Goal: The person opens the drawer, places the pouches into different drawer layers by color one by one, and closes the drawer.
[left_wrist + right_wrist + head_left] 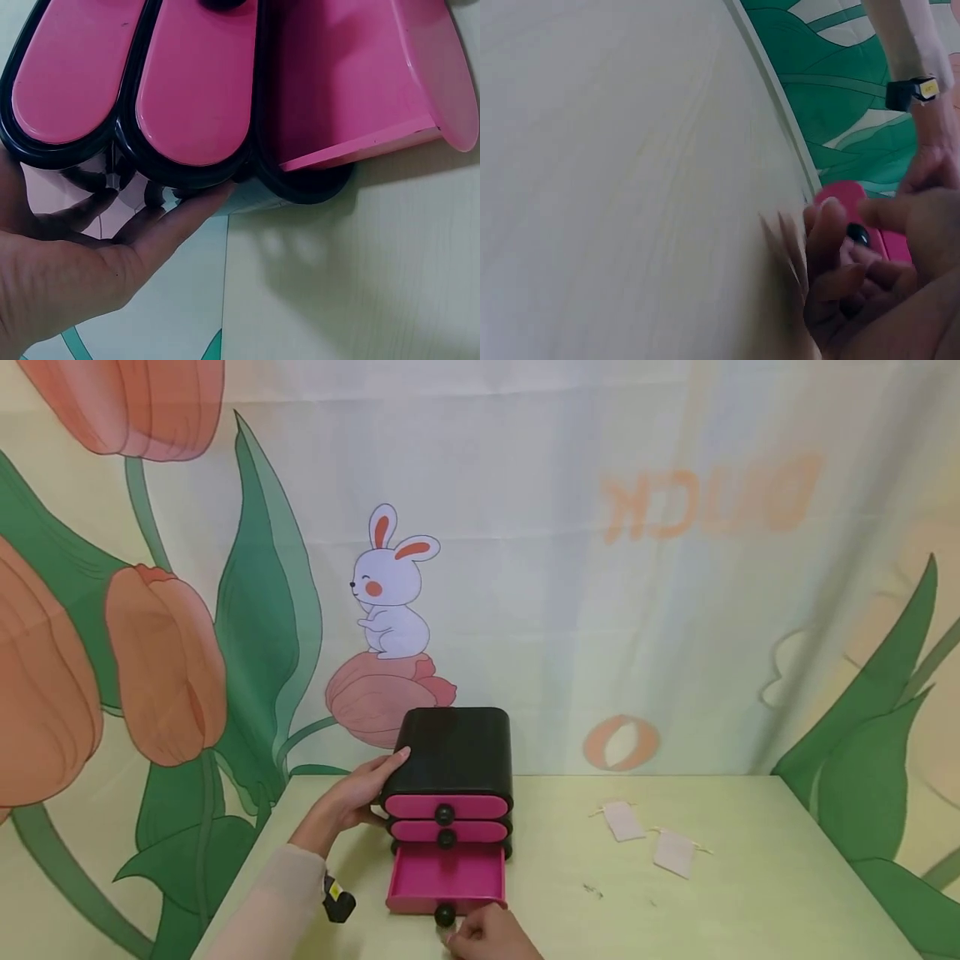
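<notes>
The left hand (362, 789) lies with extended fingers against the black drawer cabinet (459, 750). Just beyond the curled right hand (491, 933), whose hold I cannot tell, the bottom drawer (411, 906) stands open, its pink floor (457, 872) visible. Farther right lie two drawstring pouches (624, 822) (674, 853), contents hidden.

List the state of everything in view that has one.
Drawer unit: upright
Top drawer: closed
Middle drawer: closed
Bottom drawer: pulled out, nothing visible inside
Left hand: against the unit's side
Right hand: fingers curled near bottom knob, grip unclear
Farther pouch: lying flat, mouth unclear
Nearer pouch: lying flat, mouth unclear
Small items: loose, too small to identify
</notes>
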Demonstrator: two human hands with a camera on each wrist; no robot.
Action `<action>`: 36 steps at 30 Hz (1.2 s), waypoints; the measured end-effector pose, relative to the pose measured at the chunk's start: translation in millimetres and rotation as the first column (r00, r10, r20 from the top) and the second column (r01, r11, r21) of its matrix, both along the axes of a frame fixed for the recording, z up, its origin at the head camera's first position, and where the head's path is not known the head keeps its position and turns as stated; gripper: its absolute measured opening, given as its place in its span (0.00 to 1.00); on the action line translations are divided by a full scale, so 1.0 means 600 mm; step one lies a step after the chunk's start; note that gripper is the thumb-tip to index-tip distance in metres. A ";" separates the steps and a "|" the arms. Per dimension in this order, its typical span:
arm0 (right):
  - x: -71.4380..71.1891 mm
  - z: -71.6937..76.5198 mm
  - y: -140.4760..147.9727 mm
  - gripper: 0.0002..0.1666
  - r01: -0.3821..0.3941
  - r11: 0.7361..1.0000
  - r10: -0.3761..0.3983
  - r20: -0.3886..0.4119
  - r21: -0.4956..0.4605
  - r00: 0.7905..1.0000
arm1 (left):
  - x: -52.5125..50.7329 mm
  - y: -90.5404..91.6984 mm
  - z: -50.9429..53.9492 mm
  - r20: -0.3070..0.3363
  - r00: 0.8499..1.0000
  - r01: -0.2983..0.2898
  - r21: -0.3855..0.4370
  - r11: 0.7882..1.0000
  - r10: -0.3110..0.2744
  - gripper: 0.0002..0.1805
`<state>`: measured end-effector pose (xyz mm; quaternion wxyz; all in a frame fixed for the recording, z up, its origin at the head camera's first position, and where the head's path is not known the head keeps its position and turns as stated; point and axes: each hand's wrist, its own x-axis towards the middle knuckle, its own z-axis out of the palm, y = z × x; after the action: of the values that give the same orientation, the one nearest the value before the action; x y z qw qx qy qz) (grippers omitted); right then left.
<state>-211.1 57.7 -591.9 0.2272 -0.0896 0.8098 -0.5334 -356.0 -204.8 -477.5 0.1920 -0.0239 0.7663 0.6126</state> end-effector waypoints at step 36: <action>-0.241 -0.009 0.411 0.10 0.438 0.836 -0.170 -0.604 0.330 0.779 | -0.005 -0.005 -0.004 0.008 1.000 -0.008 0.004 1.000 0.008 0.59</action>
<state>-355.8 304.5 -597.4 -0.0934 -0.0481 0.9446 -0.3110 -358.8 -207.6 -479.7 0.1924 -0.0291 0.7644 0.6147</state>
